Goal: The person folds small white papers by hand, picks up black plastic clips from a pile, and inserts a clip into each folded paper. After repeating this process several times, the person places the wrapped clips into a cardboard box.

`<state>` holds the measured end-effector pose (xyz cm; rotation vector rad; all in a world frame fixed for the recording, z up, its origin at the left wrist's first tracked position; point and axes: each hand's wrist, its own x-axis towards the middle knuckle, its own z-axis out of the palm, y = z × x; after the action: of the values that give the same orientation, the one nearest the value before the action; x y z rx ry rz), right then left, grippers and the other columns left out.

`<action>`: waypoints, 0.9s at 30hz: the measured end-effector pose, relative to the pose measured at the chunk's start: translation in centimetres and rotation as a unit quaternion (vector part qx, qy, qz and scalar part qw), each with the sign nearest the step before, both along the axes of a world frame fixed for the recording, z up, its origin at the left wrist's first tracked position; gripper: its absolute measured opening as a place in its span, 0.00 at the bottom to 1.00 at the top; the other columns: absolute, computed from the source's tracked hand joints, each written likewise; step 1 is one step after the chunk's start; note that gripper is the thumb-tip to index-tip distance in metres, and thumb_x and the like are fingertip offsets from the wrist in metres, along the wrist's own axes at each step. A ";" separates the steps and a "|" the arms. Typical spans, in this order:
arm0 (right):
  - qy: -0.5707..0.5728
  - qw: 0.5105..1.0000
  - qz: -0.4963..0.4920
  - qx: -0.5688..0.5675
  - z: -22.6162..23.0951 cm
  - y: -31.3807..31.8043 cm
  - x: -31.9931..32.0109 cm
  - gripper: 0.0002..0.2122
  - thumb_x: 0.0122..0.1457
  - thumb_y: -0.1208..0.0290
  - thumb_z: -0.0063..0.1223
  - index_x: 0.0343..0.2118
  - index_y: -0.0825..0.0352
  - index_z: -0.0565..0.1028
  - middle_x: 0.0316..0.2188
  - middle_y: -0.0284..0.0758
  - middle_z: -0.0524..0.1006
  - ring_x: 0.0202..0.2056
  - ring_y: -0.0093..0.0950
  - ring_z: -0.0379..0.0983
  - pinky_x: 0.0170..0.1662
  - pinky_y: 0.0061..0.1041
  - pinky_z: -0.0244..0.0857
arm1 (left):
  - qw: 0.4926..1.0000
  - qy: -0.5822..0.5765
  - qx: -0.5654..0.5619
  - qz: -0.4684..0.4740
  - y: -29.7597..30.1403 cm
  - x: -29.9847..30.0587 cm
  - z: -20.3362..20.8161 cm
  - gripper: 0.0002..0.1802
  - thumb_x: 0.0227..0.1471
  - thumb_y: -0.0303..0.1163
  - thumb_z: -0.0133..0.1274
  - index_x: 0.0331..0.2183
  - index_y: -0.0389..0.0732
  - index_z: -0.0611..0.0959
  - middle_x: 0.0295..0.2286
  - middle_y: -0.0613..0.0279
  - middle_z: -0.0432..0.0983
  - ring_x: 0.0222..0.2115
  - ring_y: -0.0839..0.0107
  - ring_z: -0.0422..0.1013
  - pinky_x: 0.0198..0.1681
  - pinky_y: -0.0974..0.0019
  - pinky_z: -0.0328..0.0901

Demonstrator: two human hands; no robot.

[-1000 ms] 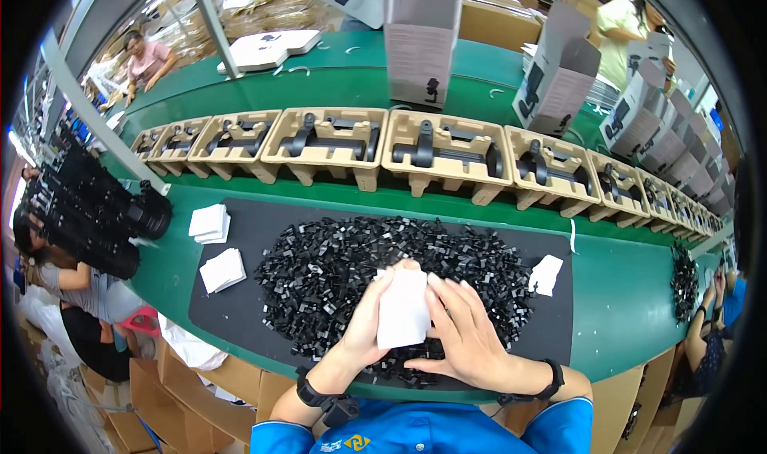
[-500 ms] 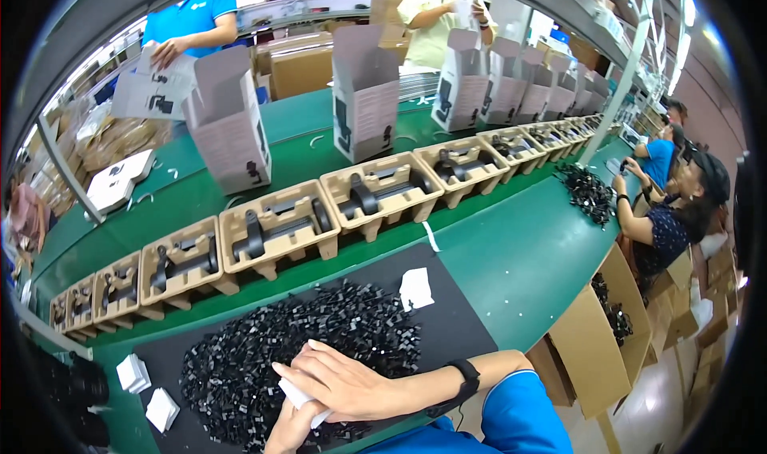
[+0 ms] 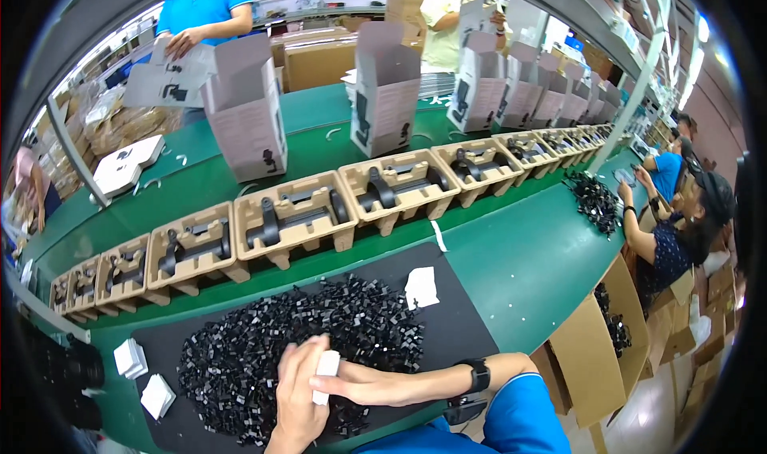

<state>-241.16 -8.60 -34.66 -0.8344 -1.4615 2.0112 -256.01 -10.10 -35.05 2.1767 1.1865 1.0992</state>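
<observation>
Over the near part of a heap of small black parts point(image 3: 240, 350), my two hands hold a small white stack point(image 3: 326, 372), apparently cards or folded papers, on its edge. My left hand point(image 3: 300, 394) closes on its left side, fingers pointing away from me. From the right, my right hand point(image 3: 367, 384) grips the other side, its thumb lying across the front. That hand's remaining fingers are partly hidden behind the stack. Left of the heap lie two similar white stacks point(image 3: 130, 359) on or by the black mat point(image 3: 459, 314). A single white sheet point(image 3: 421, 287) rests at the heap's right.
Beyond the mat runs a row of tan moulded trays point(image 3: 296, 242) with black parts inside. Open white boxes point(image 3: 248, 126) stand behind them. Co-workers stand across the line and sit at the right, near a pile of black parts point(image 3: 593, 202) and a cardboard box point(image 3: 587, 358).
My hands have turned the white stack more upright, and the left hand has come up beside it. The trays and boxes have shifted slightly to the right in view.
</observation>
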 end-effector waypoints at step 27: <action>-0.309 0.481 -0.170 0.802 -1.7 -0.6 -0.6 0.18 0.48 0.56 0.58 0.40 0.60 0.77 0.42 0.28 0.73 0.33 0.22 0.64 0.42 0.25 0.63 | 0.721 -0.445 -0.520 -0.111 -2.1 -4.3 -4.6 0.21 0.58 0.29 0.43 0.52 0.32 0.65 0.50 0.57 0.65 0.50 0.68 0.63 0.54 0.65 0.59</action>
<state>-241.78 -9.17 -36.39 -0.6880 -2.3040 -0.5616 -260.33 -12.16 -39.68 0.6993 0.7131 0.8349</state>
